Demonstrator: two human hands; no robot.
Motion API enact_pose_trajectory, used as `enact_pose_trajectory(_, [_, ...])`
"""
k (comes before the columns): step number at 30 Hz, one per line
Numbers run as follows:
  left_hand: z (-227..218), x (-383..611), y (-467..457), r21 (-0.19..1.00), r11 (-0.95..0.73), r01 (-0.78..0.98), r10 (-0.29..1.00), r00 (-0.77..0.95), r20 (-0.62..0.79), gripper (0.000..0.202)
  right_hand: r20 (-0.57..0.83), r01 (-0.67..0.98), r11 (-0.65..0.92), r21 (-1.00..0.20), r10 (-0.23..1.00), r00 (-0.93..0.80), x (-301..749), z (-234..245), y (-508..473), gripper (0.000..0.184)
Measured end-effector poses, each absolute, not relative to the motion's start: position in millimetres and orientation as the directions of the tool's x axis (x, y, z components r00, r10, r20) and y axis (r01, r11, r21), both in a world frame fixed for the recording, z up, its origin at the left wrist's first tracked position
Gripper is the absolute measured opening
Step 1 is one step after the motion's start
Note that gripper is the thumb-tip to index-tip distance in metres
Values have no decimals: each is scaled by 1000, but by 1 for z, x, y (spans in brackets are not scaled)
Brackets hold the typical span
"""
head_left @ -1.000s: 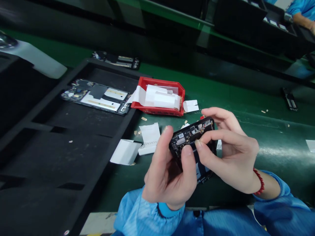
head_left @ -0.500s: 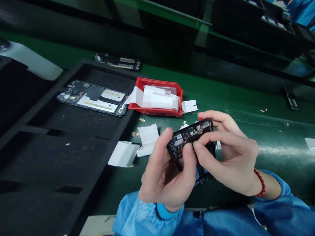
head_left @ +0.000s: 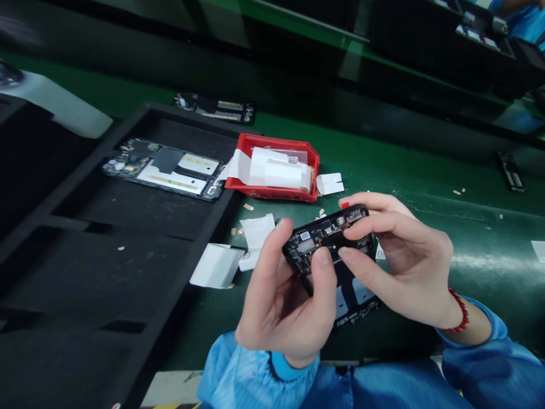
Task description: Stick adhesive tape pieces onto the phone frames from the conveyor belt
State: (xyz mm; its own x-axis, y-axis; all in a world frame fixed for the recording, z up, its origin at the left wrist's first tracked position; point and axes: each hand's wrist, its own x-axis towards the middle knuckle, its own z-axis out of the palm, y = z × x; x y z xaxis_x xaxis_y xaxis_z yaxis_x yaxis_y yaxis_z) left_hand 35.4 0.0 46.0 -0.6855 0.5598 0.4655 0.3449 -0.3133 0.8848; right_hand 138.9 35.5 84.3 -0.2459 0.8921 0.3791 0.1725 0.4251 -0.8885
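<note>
An opened phone is tilted between my hands, its circuit board and inner parts uncovered. My left hand is closed around its left side, the thumb lying on the board's lower edge. My right hand is at the phone's upper right corner. Its index finger rests over the board and other fingers reach behind the top edge, near a small red tab. The right thumb and index tips are slightly apart, with nothing visible between them. The phone's back is hidden.
A red bin holds white paper strips. White paper pieces and small tan scraps lie on the green table. To the left, a black tray carries another opened phone. More phone units lie behind and far right.
My right thumb and index finger have come apart from their pinch over the board. The phone's lower part shows more, and the view has shifted slightly.
</note>
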Motion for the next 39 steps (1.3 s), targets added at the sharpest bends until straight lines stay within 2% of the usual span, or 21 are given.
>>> enact_pose_trajectory(5, [48,36,0,902,-311,299,553,-715,428,30,424,215,491,-844,857,-293,141,84,37,23])
enact_pose_trajectory(11, [49,36,0,908,-314,278,554,-723,413,36,568,439,695,-569,719,-402,149,88,37,29])
enact_pose_trajectory(13, [49,35,-1,901,-320,293,556,-713,429,38,567,458,704,-542,709,-419,151,90,36,27])
enact_pose_trajectory(15, [48,35,-2,896,-328,299,562,-700,440,43,556,441,684,-580,729,-400,150,92,36,22])
enact_pose_trajectory(18, [46,36,-4,889,-340,307,569,-685,455,49,507,351,608,-712,791,-342,146,92,38,14])
enact_pose_trajectory(23, [46,36,-4,901,-285,327,562,-704,433,43,369,196,430,-881,886,-281,142,84,44,12])
enact_pose_trajectory(25, [45,34,-4,926,-271,263,608,-699,376,41,321,114,367,-923,900,-295,143,81,47,12])
enact_pose_trajectory(27, [43,32,-4,933,-326,150,649,-682,337,36,270,4,287,-958,907,-324,145,79,49,13])
enact_pose_trajectory(30, [38,30,-6,907,-418,49,668,-661,343,33,250,-105,228,-968,909,-333,146,76,49,16])
enact_pose_trajectory(34, [31,31,-7,884,-465,50,689,-607,396,37,313,-23,317,-948,918,-243,138,70,47,16])
enact_pose_trajectory(36, [30,30,-4,894,-446,45,740,-544,397,45,347,10,356,-935,917,-199,134,69,50,14])
enact_pose_trajectory(39, [33,22,3,946,-321,36,841,-449,302,63,360,-19,366,-930,902,-237,143,70,63,11])
